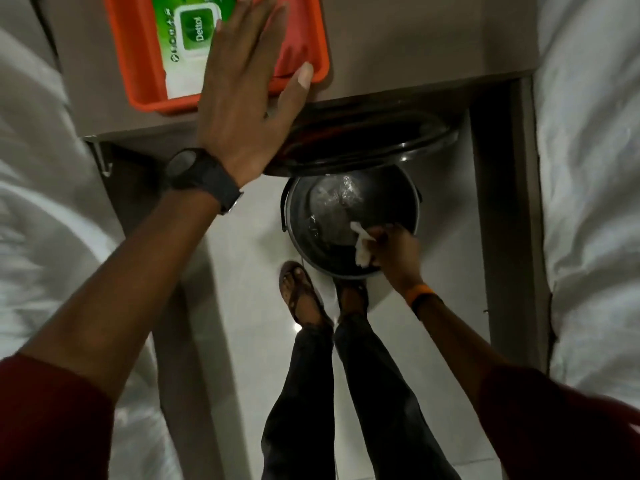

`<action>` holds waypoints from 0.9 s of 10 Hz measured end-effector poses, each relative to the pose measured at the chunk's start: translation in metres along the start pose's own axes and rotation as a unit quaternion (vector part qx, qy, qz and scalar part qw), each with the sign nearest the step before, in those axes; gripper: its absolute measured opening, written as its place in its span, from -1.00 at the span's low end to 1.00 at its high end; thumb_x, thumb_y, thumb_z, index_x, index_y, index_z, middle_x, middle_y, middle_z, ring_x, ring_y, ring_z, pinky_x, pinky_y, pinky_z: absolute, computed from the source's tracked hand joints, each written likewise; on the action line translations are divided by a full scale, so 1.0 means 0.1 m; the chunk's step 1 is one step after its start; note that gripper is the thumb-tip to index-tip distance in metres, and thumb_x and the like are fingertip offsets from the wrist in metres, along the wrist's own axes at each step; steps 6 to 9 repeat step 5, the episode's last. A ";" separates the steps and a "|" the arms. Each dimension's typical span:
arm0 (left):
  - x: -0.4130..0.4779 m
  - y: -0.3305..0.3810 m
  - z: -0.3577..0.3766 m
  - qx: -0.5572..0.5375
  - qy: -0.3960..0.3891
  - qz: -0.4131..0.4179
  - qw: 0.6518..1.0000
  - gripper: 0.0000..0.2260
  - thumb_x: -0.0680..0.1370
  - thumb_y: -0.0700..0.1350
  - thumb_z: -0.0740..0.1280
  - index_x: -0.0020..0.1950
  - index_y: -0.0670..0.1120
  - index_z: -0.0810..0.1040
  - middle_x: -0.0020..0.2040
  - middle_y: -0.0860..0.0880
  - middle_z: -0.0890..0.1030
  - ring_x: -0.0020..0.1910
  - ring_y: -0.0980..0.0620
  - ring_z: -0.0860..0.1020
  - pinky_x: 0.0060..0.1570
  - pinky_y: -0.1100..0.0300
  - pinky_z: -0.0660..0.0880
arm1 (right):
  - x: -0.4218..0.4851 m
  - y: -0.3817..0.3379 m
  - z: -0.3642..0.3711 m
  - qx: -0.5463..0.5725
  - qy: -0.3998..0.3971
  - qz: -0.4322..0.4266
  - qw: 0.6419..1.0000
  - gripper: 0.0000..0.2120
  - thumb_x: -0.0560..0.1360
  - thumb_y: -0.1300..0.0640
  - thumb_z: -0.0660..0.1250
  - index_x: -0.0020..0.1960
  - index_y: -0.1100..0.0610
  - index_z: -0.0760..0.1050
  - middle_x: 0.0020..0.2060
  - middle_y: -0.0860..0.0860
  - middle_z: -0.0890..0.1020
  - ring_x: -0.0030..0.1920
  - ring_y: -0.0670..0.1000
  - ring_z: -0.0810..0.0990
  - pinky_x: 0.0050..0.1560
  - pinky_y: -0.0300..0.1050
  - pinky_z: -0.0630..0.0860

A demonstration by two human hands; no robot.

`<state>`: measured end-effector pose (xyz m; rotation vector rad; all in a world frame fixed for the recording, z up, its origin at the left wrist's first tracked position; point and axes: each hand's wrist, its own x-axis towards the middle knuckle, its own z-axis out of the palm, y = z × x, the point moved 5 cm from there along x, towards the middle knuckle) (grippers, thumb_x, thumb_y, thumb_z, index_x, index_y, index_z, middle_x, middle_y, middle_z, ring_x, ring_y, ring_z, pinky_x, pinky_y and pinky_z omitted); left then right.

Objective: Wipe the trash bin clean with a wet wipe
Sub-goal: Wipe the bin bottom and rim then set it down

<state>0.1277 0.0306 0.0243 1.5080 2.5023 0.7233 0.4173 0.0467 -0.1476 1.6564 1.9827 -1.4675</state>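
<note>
- The beds (595,168) on both sides leave only a narrow strip of floor, so the person stands close over the work; staying square over the bin should keep the reach short
- The bedside table (415,46) overhangs the bin's far side, and the raised lid (363,147) leans up under its edge
- The trash bin (301,216) stands open on the floor just ahead of the feet; one foot seems to be at its base, perhaps on a pedal, and should stay there if so
- The left hand (242,91) lies flat, fingers spread, gripping nothing, over the orange tray (138,64) holding the wipes pack (187,39); it makes a good brace
- The right hand (394,247) is pinched shut on the wet wipe (362,242) at the bin's near inner rim; I would press firmly and work round the rim
</note>
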 end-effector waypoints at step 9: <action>0.38 0.29 -0.16 0.162 -0.042 -0.032 0.985 -0.24 0.57 0.36 -0.01 0.61 -0.12 0.11 0.62 -0.15 0.14 0.62 -0.14 0.07 0.61 -0.12 -0.07 | -1.39 0.99 -0.70 -0.181 -0.095 0.039 0.978 -0.39 0.59 -0.38 -0.11 -0.14 -0.01 0.55 -0.32 -0.12 0.58 -0.35 -0.10 0.57 -0.25 -0.25 0.44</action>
